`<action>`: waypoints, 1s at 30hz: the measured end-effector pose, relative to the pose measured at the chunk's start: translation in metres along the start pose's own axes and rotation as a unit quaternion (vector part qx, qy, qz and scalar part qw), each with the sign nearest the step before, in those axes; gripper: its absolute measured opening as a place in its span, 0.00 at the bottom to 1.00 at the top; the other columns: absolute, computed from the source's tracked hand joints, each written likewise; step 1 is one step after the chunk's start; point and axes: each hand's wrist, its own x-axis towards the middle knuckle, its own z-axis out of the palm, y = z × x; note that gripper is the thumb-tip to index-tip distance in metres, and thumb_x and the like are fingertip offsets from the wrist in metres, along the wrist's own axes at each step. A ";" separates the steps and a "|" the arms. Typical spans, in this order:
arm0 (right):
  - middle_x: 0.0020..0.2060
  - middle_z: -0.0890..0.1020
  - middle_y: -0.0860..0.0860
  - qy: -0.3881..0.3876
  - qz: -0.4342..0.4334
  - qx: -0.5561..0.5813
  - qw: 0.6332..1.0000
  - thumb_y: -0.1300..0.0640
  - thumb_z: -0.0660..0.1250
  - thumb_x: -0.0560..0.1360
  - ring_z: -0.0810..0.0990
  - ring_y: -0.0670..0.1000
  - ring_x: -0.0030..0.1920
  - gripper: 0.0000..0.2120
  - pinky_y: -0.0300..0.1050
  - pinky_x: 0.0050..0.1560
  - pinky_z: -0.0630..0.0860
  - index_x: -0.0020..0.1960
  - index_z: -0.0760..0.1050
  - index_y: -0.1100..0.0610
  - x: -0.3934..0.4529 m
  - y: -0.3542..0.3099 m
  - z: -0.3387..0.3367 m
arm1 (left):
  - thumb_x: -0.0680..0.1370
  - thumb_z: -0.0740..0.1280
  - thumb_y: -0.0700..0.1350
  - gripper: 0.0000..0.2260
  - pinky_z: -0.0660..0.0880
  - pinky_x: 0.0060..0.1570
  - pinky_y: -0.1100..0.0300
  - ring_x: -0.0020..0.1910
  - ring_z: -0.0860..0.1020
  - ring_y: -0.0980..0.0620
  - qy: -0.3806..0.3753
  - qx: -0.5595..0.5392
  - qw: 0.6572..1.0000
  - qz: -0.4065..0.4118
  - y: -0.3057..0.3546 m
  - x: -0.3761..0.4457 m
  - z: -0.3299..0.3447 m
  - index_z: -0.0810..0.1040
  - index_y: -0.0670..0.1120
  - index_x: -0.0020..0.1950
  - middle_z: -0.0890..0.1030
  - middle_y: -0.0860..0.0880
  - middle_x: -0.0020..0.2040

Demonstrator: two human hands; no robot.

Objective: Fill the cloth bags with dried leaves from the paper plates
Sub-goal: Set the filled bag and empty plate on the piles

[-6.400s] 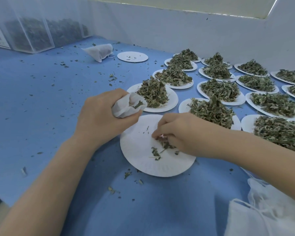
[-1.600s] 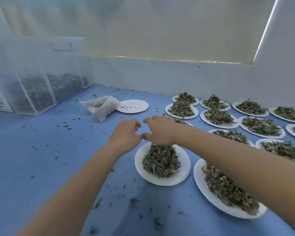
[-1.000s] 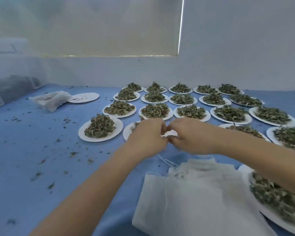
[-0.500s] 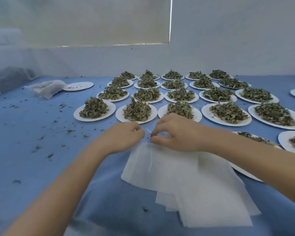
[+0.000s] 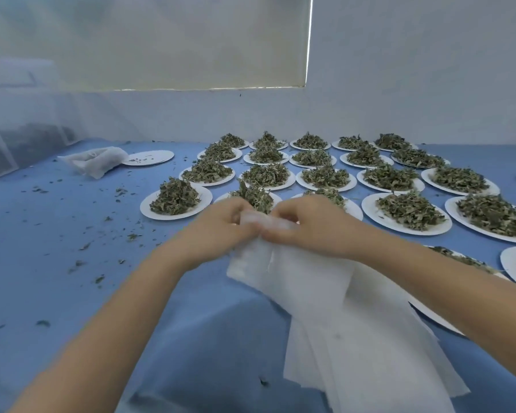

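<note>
both hands meet over the blue counter point(image 5: 72, 263): the left hand point(image 5: 218, 231) and right hand point(image 5: 307, 225) each pinch the top edge of one white cloth bag point(image 5: 259, 231), lifted off the stack of empty bags point(image 5: 355, 338) lying just beneath and nearer the person. beyond the stack stand about twenty-three paper plates heaped with dried leaves, in rows; the nearest left one point(image 5: 176, 201) sits just left of the hands, which hide parts of two plates. far left of the stack lie one nearly bare plate point(image 5: 149, 158), touching one filled bag point(image 5: 96, 159), and blurred clear bins point(image 5: 27, 150). leaf crumbs point(image 5: 125, 222) scatter left.
</note>
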 end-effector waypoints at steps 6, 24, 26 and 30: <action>0.42 0.83 0.57 0.090 0.074 0.312 0.943 0.53 0.70 0.74 0.82 0.53 0.39 0.06 0.46 0.42 0.76 0.47 0.79 0.55 0.020 -0.004 0.000 | 0.72 0.72 0.49 0.04 0.73 0.34 0.69 0.33 0.78 0.63 0.146 -0.104 0.984 0.014 0.003 0.013 -0.038 0.81 0.52 0.45 0.83 0.56 0.36; 0.41 0.79 0.39 0.091 -0.040 0.153 0.983 0.49 0.74 0.69 0.76 0.35 0.42 0.15 0.25 0.42 0.68 0.55 0.77 0.46 0.103 -0.020 -0.033 | 0.72 0.71 0.48 0.01 0.71 0.40 0.75 0.39 0.78 0.67 0.248 -0.069 0.962 0.087 0.006 0.064 -0.062 0.81 0.53 0.41 0.81 0.62 0.35; 0.38 0.78 0.40 0.117 -0.049 0.150 0.981 0.50 0.74 0.69 0.74 0.34 0.36 0.13 0.24 0.38 0.67 0.52 0.79 0.47 0.118 -0.027 -0.032 | 0.71 0.72 0.51 0.06 0.75 0.41 0.69 0.39 0.80 0.63 0.289 -0.121 0.947 0.073 0.004 0.067 -0.070 0.81 0.51 0.45 0.82 0.57 0.37; 0.38 0.79 0.43 0.174 -0.061 0.184 0.965 0.54 0.73 0.69 0.74 0.35 0.37 0.09 0.24 0.37 0.66 0.46 0.78 0.44 0.142 -0.037 -0.024 | 0.70 0.72 0.54 0.11 0.78 0.40 0.58 0.40 0.82 0.54 0.303 -0.238 0.922 0.031 -0.006 0.065 -0.086 0.81 0.50 0.48 0.84 0.52 0.41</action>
